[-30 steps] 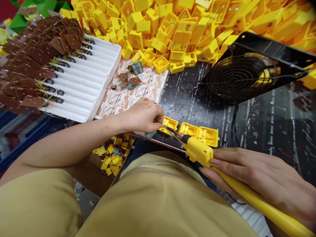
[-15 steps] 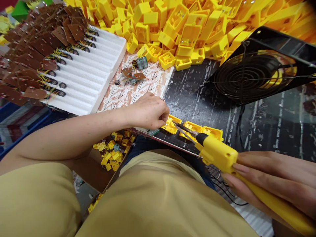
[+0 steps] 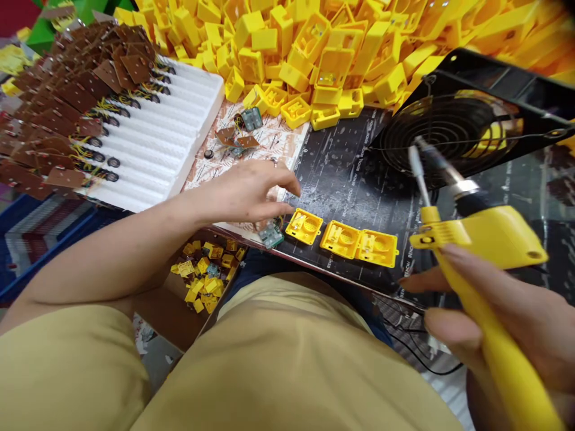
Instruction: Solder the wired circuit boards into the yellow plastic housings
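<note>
My left hand (image 3: 249,190) is over the table edge with thumb and forefinger apart and nothing between them. Just right of its thumb lies a small open yellow plastic case (image 3: 304,227). Partly under the hand is a small green circuit board (image 3: 271,234). Two more open yellow cases, a left one (image 3: 341,239) and a right one (image 3: 378,248), lie side by side further right. My right hand (image 3: 521,317) is closed around the yellow handle of a soldering gun (image 3: 498,233) with a solder-feed tube. Its tip is raised, in front of the fan in my view.
A black fan (image 3: 440,131) stands tilted at the right. Many yellow cases (image 3: 287,42) are heaped along the back. At the left, a white foam tray (image 3: 179,131) carries brown wired boards (image 3: 76,90). Loose wired parts (image 3: 238,140) lie beyond my left hand. Below is a box of yellow pieces (image 3: 209,269).
My right hand has lifted the soldering gun away from the leftmost case, up and to the right. My left hand has drawn back slightly left from that case, and its fingers have opened.
</note>
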The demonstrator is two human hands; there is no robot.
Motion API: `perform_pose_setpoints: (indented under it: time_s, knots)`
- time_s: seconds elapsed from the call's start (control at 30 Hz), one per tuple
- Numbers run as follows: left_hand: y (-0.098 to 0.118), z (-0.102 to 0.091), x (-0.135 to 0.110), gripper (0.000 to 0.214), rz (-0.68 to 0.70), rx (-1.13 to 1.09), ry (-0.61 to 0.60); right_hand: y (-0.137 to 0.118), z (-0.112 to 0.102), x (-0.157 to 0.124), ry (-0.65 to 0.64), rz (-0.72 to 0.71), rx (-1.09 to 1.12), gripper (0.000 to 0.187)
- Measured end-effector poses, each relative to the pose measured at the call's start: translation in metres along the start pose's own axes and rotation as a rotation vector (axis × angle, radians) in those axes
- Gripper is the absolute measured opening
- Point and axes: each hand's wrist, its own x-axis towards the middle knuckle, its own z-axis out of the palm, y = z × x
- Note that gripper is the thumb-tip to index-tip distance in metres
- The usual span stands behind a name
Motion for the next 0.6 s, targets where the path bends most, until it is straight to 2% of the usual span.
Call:
perform_pose_setpoints:
  time_s: [0.07,0.13,0.2,0.23,0.3,0.4,0.43,0.47,0.5,0.57,0.6]
  knots:
    - [-0.002,0.018,-0.004,0.038,0.120,-0.054,0.104,0.007,0.010,0.005,0.016,-0.074,-0.076,0.038]
    - [-0.001,0.043,-0.007,0.051,0.248,-0.074,0.159,0.015,0.024,0.013,0.062,-0.143,-0.110,0.030]
    - [0.001,0.060,-0.013,0.043,0.299,-0.047,0.168,0.022,0.038,0.021,0.060,-0.218,-0.091,0.030]
    - [0.001,0.061,-0.019,0.039,0.295,-0.048,0.139,0.025,0.045,0.024,0.039,-0.248,-0.071,0.032]
    - [0.001,0.044,-0.035,0.038,0.257,-0.100,-0.021,0.028,0.056,0.028,0.002,-0.284,-0.040,0.037]
    - [-0.009,-0.011,-0.057,0.042,0.132,-0.180,-0.481,0.028,0.068,0.027,-0.024,-0.286,-0.016,0.036]
    - [-0.016,-0.029,-0.058,0.040,0.037,-0.157,-0.551,0.026,0.071,0.027,-0.022,-0.283,-0.011,0.035]
    - [-0.025,-0.045,-0.053,0.036,-0.080,-0.100,-0.513,0.023,0.074,0.027,-0.014,-0.280,-0.006,0.034]
    - [-0.036,-0.056,-0.042,0.031,-0.217,-0.017,-0.372,0.020,0.077,0.028,-0.005,-0.277,-0.003,0.034]
    - [-0.064,-0.067,-0.009,0.033,-0.502,0.165,0.110,0.011,0.083,0.033,0.018,-0.261,-0.003,0.033]
    - [-0.079,-0.067,0.012,0.036,-0.608,0.208,0.302,0.007,0.086,0.037,0.023,-0.251,-0.004,0.033]
